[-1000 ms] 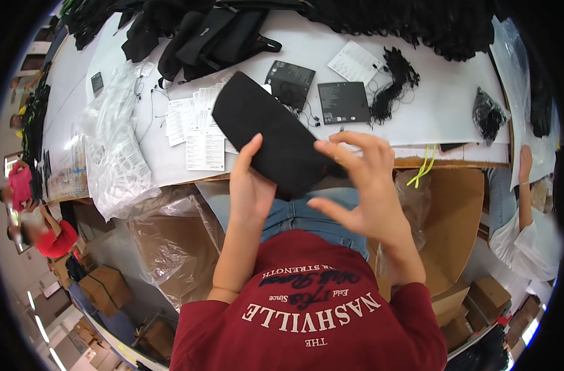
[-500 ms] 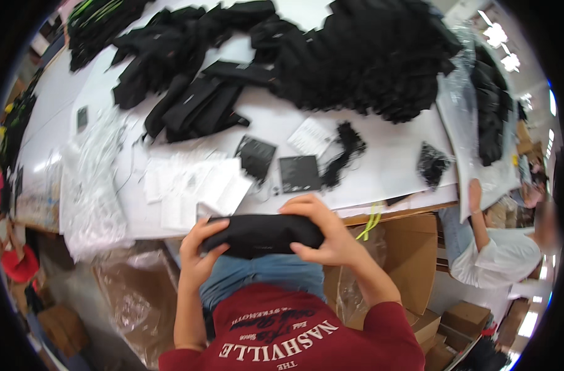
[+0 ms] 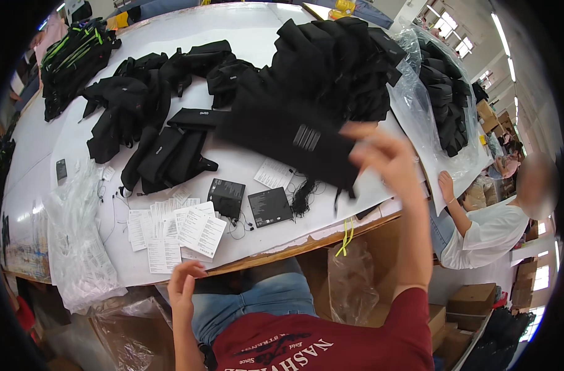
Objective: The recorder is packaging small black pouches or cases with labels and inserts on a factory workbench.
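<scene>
Black flat pouch (image 3: 294, 139), long axis slanting down-right, right hand (image 3: 384, 157) grip grasping it, left hand (image 3: 183, 287) released

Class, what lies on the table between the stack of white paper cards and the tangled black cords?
In the head view, two flat black boxes lie between the white cards and black cords.

Big white bench (image 3: 170, 37) fills most of view, wood edge along near side. Windows (image 3: 450, 28) far right of bench, bright. Long ceiling lights (image 3: 501, 29) beside windows. Brown cardboard boxes (image 3: 473, 300) on floor below bench, right side. More boxes (image 3: 492, 108) past bench's right end. Room well lit.
</scene>
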The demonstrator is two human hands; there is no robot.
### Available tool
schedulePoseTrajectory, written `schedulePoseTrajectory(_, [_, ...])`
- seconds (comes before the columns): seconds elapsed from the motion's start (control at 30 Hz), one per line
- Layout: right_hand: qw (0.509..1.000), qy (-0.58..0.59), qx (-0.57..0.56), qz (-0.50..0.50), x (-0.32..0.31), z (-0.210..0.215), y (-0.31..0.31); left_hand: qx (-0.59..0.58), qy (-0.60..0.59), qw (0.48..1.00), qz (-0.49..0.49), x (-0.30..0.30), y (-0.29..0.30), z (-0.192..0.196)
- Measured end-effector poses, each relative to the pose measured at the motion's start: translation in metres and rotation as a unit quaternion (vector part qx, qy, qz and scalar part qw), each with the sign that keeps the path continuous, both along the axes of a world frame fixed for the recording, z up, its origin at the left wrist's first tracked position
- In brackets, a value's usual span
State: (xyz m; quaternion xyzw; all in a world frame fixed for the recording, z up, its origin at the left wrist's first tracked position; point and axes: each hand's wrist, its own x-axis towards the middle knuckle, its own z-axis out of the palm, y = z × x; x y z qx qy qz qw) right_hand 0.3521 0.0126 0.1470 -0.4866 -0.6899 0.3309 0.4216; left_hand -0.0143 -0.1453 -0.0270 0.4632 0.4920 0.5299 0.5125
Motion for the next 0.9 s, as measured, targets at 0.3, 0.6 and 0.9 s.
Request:
schedulePoseTrajectory(0.3, [0.824,-0.306,0.305,-0.365,0.109,0.113,0.206,-0.117,-0.069,0.985,-0.108,0.037,-0.032,-0.05])
schedulePoseTrajectory(0.6, [0.766,-0.366,0.411,-0.331,0.051,0.082,0.182,0.047,0.188,0.981,-0.004,0.024,-0.007,0.001])
schedulePoseTrajectory(0.9, [0.963,-0.248,0.106,-0.009,-0.038,-0.105,0.016,0.053,0.441,0.885,0.143,-0.012,0.07,-0.018])
